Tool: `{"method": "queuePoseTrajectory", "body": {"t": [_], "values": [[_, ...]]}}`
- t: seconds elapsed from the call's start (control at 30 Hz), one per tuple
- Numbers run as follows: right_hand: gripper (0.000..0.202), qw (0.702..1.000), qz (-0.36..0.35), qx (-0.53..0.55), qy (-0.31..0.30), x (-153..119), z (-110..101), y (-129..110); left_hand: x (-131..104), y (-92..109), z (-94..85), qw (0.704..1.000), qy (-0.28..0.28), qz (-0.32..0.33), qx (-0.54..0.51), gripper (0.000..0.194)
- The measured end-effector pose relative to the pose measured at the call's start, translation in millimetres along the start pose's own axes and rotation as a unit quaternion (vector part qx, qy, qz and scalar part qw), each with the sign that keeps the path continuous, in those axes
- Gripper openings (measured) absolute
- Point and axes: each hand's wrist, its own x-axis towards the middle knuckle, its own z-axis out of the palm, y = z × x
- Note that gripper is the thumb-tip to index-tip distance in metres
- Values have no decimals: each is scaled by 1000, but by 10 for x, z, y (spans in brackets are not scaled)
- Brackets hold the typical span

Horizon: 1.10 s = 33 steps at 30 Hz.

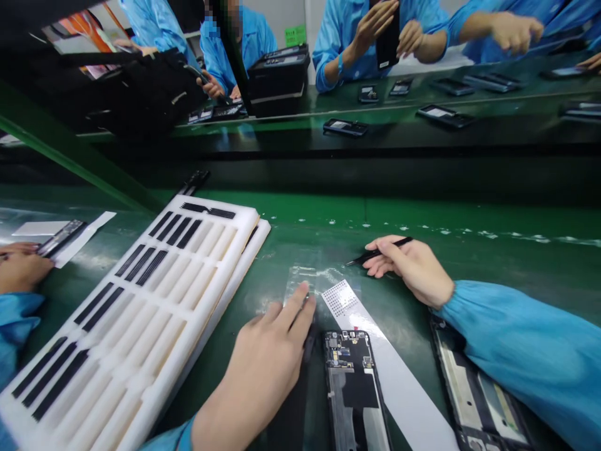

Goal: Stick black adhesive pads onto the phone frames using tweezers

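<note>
2 own hands in view. L hand (pixel 267 360) is just L of the open phone (pixel 354 388), fingers stretched almost straight, tips at the clear film (pixel 323 274), no grip visible; thumb hidden, so can't tell what it touches. R hand (pixel 399 263) is beyond & R of the open phone, fingers closed on 1 pr. black tweezers (pixel 381 252), tips pointing L twd the film, which lies just past the phone's far end.

Counts: 2 opened phones nearby, i.e. the open phone + 2nd phone (pixel 483 401) to its R; 1 white strip (pixel 399 376) w/ a dotted end, running btwn them; 2 stacked white trays (pixel 188 279) well L of the open phone. Top tray: 12 slots w/ black pieces (pixel 190 233) (4+3+2+3 by row), plus 1 wide slot w/ black at its far end.

In the way: R sleeve (pixel 521 344) covers part of the 2nd phone; L hand hides part of a dark strip (pixel 291 401) L of the open phone.

Around: green counter (pixel 282 244) under all this; 1 co-worker's hand (pixel 23 269) far L of the open phone, past the trays. Way beyond it: rear counter (pixel 282 134) w/ 6+ phones (pixel 345 127) (edge ones blurred), approx 4 co-workers (pixel 375 37), 1 green sign (pixel 295 36).
</note>
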Motion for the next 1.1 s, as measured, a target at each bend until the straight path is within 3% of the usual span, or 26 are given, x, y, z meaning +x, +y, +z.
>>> {"method": "queuePoseTrajectory", "body": {"t": [0.13,0.27,0.57,0.77,0.83,0.9,1.0,1.1], "values": [[60,1000,-3,-5,4,50,-5,131,532,64,30,999,-30,17,20,67],[61,1000,-4,-2,4,42,13,151,776,70,146,999,-37,14,20,69],[61,1000,-9,-5,-1,70,30,163,864,42,178,996,-70,-1,-59,70],[59,1000,-20,-8,-7,80,28,163,844,31,222,966,-48,-57,-248,65],[58,1000,-27,-6,-7,74,15,144,810,44,208,931,-14,-99,-350,56],[54,999,-44,8,-3,28,1,88,755,64,163,872,9,-133,-470,42],[41,995,-91,31,-29,-155,0,-86,652,90,61,747,-19,-126,-652,31],[31,988,-132,-19,-82,-413,30,-309,572,101,-15,621,-63,-90,-776,27]]}}
